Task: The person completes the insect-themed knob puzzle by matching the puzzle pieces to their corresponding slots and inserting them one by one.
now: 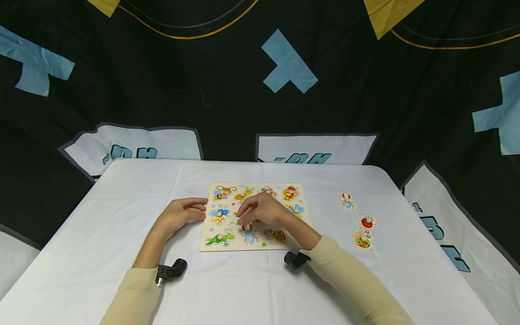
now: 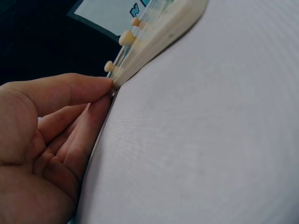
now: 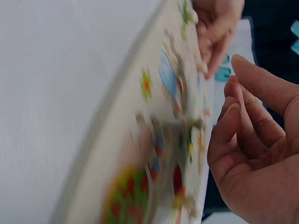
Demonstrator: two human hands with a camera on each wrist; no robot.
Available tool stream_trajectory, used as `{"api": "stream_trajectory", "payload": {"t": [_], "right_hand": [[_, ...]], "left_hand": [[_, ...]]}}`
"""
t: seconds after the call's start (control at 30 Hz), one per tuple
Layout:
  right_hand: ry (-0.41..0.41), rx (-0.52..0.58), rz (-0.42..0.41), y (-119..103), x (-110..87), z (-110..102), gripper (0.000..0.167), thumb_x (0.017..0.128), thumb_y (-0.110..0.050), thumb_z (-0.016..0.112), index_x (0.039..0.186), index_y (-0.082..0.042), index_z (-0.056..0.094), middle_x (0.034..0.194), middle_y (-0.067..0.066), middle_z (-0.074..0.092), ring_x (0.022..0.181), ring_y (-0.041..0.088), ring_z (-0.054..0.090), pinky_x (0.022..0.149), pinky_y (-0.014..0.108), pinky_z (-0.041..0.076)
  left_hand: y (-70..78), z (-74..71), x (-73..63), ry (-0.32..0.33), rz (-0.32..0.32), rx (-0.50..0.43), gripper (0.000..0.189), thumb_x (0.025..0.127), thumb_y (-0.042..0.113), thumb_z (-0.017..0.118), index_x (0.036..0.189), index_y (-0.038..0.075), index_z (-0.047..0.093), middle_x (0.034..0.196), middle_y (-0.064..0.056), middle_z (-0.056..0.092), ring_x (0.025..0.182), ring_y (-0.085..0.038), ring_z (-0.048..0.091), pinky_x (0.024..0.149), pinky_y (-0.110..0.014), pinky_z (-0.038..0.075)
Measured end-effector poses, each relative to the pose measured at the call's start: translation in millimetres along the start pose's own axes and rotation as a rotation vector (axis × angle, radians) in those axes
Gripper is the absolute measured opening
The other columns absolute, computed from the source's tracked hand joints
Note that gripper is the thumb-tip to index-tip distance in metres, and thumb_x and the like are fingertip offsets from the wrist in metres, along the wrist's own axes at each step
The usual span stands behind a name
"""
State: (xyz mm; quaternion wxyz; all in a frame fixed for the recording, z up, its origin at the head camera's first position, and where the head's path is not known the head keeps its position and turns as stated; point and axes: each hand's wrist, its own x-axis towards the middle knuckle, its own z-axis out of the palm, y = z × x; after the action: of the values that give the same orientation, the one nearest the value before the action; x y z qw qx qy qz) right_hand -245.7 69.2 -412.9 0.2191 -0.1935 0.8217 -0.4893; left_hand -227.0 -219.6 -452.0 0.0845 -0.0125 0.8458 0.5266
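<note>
A wooden puzzle board (image 1: 264,246) with colourful insect pictures lies on the white table. Along its left edge, my left hand (image 1: 184,214) touches the side with thumb and fingertips; the left wrist view shows those fingertips (image 2: 105,86) right at the board's corner. Over the middle of the board hovers my right hand (image 1: 262,210), its fingers loosely bent. From the right wrist, the thumb and fingers (image 3: 261,84) stand above the board with nothing visible between them. Knobbed pieces sit on the board, including a green grasshopper (image 1: 221,238) and a bee (image 1: 223,193).
To the right of the board lie three loose pieces: a blue-winged insect (image 1: 347,201), a ladybug (image 1: 367,222) and a round green-and-red patterned one (image 1: 361,239). The white table (image 1: 227,289) ends before a black curtain (image 1: 227,99). Each wrist wears a black camera (image 1: 172,269).
</note>
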Motion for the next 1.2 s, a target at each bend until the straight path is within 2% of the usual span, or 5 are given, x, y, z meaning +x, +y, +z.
{"api": "stream_trajectory", "payload": {"t": [0.13, 0.37, 0.53, 1.0, 1.2], "right_hand": [[0.046, 0.001, 0.033, 4.1, -4.9, -19.4, 0.019, 0.077, -0.016, 0.087, 0.094, -0.012, 0.080, 0.082, -0.001, 0.076, 0.070, 0.022, 0.062, 0.060, 0.031, 0.049], [0.133, 0.027, 0.057, 14.6, -17.1, -48.7, 0.024, 0.080, -0.017, 0.085, 0.101, -0.008, 0.079, 0.088, 0.001, 0.076, 0.084, 0.030, 0.067, 0.079, 0.044, 0.056], [0.168, 0.042, 0.079, 19.6, -25.6, -66.5, 0.028, 0.083, -0.017, 0.083, 0.107, -0.004, 0.077, 0.091, 0.002, 0.078, 0.093, 0.035, 0.069, 0.080, 0.044, 0.055], [0.285, -0.003, 0.108, 30.5, -42.9, -111.7, 0.033, 0.084, -0.020, 0.082, 0.112, -0.004, 0.075, 0.092, -0.001, 0.078, 0.088, 0.020, 0.066, 0.086, 0.049, 0.053], [0.316, -0.010, 0.165, 34.3, -52.2, -129.9, 0.038, 0.085, -0.025, 0.082, 0.118, -0.007, 0.074, 0.099, 0.000, 0.077, 0.097, 0.025, 0.063, 0.094, 0.051, 0.051]], "left_hand": [[0.2, -0.4, -0.3, -0.005, -0.007, -0.017, 0.057, 0.084, 0.015, 0.079, 0.138, 0.011, 0.063, 0.123, -0.011, 0.071, 0.099, -0.009, 0.070, 0.099, -0.031, 0.042], [1.2, 1.3, -1.3, -0.004, -0.013, -0.011, 0.058, 0.084, 0.016, 0.079, 0.139, 0.012, 0.062, 0.125, -0.010, 0.070, 0.101, -0.009, 0.068, 0.103, -0.036, 0.041], [1.6, 1.4, -1.4, -0.003, -0.017, -0.014, 0.058, 0.084, 0.017, 0.079, 0.139, 0.012, 0.063, 0.126, -0.010, 0.070, 0.104, -0.011, 0.066, 0.103, -0.037, 0.041], [-0.1, 0.7, 0.2, 0.006, -0.043, -0.004, 0.056, 0.083, 0.017, 0.079, 0.138, 0.016, 0.064, 0.125, -0.007, 0.070, 0.112, -0.017, 0.063, 0.105, -0.039, 0.040], [1.4, 1.4, -0.4, 0.004, -0.040, 0.000, 0.057, 0.084, 0.019, 0.079, 0.139, 0.015, 0.063, 0.126, -0.008, 0.069, 0.113, -0.018, 0.062, 0.106, -0.041, 0.039]]}}
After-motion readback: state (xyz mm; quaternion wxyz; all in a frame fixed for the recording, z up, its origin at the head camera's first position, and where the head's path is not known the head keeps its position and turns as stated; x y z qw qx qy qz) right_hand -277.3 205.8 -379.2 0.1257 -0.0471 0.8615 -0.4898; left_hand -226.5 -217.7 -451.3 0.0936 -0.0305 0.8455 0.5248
